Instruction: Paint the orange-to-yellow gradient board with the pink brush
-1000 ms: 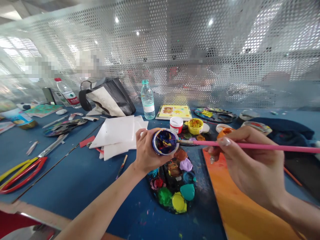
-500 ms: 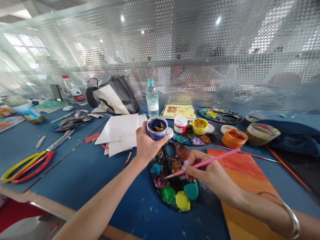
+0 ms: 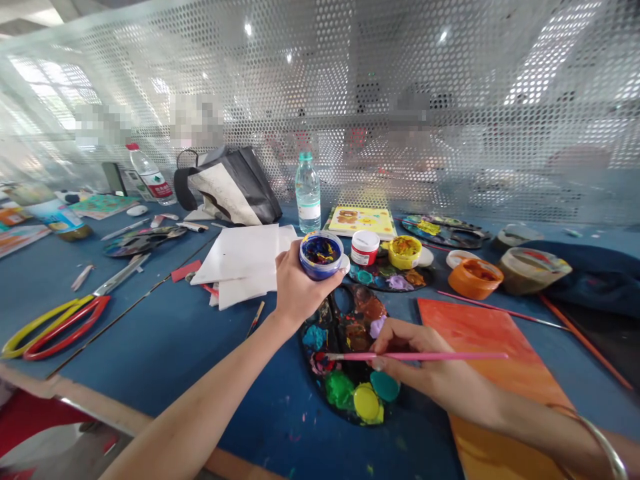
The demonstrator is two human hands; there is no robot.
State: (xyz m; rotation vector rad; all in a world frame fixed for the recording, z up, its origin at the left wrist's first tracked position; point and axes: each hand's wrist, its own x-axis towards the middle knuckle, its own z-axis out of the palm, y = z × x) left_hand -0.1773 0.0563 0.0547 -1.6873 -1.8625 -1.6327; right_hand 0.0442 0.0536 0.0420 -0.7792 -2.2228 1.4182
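My left hand is wrapped round a blue paint jar, open at the top, with dark blue and some yellow paint inside. The jar is held above the far edge of a dark palette covered in dabs of paint. Between thumb and fingers, my right hand pinches a pink paintbrush, lying almost level. Its bristles are over the red and pink dab at the palette's left side; whether they touch it I cannot tell. An orange and yellow painting lies under my right forearm.
Behind the palette stand a red-labelled jar, a yellow paint jar and a water bottle. To the right are an orange jar and a murky water cup. White sheets and scissors lie left.
The pink paintbrush has swung from slanting to nearly level, its back end lowered. My left hand still holds the blue jar, with little movement.
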